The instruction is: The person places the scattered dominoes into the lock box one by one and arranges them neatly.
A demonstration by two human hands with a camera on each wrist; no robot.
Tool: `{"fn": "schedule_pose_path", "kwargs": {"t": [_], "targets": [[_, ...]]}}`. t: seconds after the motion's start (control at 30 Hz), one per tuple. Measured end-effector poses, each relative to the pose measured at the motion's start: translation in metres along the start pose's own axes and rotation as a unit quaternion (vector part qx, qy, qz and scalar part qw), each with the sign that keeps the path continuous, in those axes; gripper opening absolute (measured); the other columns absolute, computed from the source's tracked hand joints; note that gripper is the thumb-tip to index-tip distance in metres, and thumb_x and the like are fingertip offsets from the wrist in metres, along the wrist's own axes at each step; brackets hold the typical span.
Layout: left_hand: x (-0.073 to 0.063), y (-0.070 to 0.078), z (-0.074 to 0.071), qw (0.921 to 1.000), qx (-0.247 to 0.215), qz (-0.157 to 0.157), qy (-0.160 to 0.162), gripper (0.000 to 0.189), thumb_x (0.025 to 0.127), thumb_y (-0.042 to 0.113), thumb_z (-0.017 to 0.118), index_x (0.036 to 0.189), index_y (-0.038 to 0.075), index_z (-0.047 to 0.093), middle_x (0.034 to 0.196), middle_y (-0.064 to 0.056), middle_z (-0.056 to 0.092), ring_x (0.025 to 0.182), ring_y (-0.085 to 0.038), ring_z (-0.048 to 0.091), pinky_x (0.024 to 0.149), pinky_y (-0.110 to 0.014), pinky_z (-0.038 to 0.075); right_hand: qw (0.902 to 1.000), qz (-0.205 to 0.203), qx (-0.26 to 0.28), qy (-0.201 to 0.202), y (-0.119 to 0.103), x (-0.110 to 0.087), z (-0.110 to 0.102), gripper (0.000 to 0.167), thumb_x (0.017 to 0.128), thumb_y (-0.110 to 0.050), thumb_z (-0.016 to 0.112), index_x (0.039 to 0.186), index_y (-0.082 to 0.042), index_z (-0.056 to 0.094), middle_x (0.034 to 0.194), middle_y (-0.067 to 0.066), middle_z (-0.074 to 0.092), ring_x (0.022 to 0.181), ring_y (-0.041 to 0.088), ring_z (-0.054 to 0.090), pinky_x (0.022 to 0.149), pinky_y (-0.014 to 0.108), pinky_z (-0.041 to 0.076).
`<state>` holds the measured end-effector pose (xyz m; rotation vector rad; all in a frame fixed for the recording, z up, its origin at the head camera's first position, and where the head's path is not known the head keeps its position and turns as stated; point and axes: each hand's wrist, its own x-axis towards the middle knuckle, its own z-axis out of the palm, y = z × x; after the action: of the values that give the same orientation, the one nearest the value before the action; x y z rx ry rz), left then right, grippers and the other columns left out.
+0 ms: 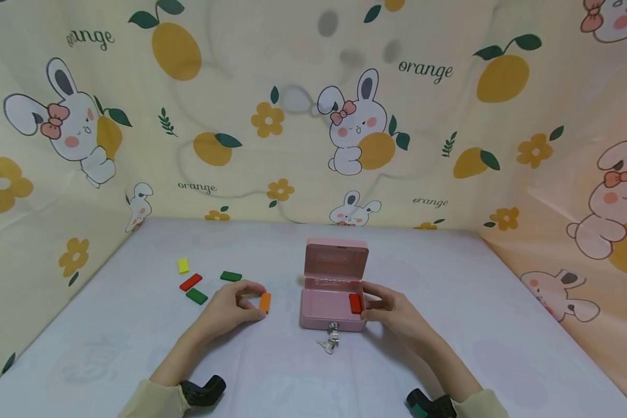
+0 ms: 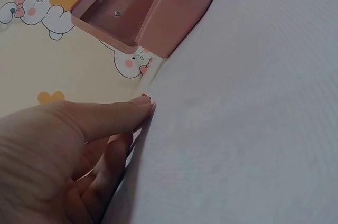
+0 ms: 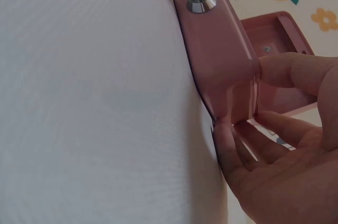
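Note:
In the head view my left hand (image 1: 231, 306) pinches an orange block (image 1: 265, 302) between thumb and fingertips, on or just above the table. The left wrist view shows the hand (image 2: 79, 150) with only a tiny bit of the block at the fingertips. A pink cash box (image 1: 313, 316) stands right of it, lid (image 1: 336, 259) raised. Inside, at the right wall, lies a red block (image 1: 355, 303). My right hand (image 1: 397, 310) holds the box's right side, thumb and fingers spread along its wall. Keys (image 1: 330, 343) hang from the front lock (image 3: 200, 1).
Several loose blocks lie to the left: a yellow one (image 1: 183, 266), a red one (image 1: 190, 282), and green ones (image 1: 197, 296) nearby, including one farther right (image 1: 231, 276). A white cloth covers the table (image 1: 271, 371). Behind hangs a patterned curtain (image 1: 292, 46).

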<state>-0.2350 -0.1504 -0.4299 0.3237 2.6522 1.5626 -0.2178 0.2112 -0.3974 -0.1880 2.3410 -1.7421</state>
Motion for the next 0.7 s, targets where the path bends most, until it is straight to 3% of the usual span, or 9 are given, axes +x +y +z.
{"fn": "schedule_pose_path", "kwargs": {"t": [0.3, 0.7], "targets": [[-0.0016, 0.0017, -0.0001, 0.9999, -0.007, -0.004, 0.009, 0.046, 0.076, 0.014, 0.086, 0.118, 0.011, 0.067, 0.109, 0.001, 0.067, 0.074, -0.017, 0.064, 0.073, -0.031, 0.053, 1.0, 0.002, -0.001, 0.0, 0.0001, -0.0003, 0.0002, 0.061, 0.09, -0.007, 0.068, 0.147, -0.015, 0.047, 0.147, 0.009, 0.046, 0.123, 0.03, 0.053, 0.105, 0.061, 0.032], [-0.0039, 0.0046, -0.001, 0.9996, -0.018, -0.009, 0.02, 0.053, 0.073, 0.022, 0.089, 0.12, 0.01, 0.067, 0.108, 0.002, 0.066, 0.086, -0.018, 0.061, 0.076, -0.031, 0.052, 0.9999, 0.0, -0.012, 0.003, 0.0017, 0.0002, -0.0002, 0.062, 0.09, -0.008, 0.069, 0.147, -0.016, 0.047, 0.147, 0.008, 0.046, 0.121, 0.029, 0.055, 0.105, 0.062, 0.032]]}}
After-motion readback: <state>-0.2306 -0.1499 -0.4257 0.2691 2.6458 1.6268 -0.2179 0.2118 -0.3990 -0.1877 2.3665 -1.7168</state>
